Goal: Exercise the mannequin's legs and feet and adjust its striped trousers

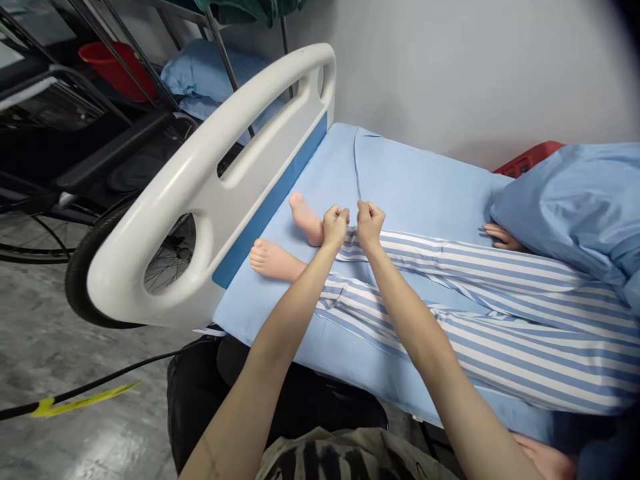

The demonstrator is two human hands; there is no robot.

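Grey mottled floor (35, 360) at far left, crossed by a black cable (125, 369) tagged with yellow tape (85, 402). Wheelchair (100, 153) above it, black frame and spoked wheels; red bucket (117, 70) behind. Next, the bed's white footboard (165, 200), rounded, with cut-out grips and a blue band.

On the light blue sheet (415, 173) lie two bare, smooth, doll-like feet: near foot (275, 259) tipped over, toes toward the footboard; far foot (305, 219) just beyond it, toes likewise that way.

Left hand (336, 225) over the far ankle, fingers curled into a tight fist. Right hand (370, 221) just beside it, apart, also a fist. Cannot tell whether either pinches cloth.

Striped trousers (505, 347) start at the ankles, partly under both forearms, and run right along the bed. Blue and white stripes lengthwise; cloth loose, bunched and creased around the lower legs, smoother and broader toward the thighs. Both legs lie stretched out, slightly parted.

Far right: rumpled blue cloth (585, 200), fingertips of a doll-like hand (505, 237) showing from under its edge.
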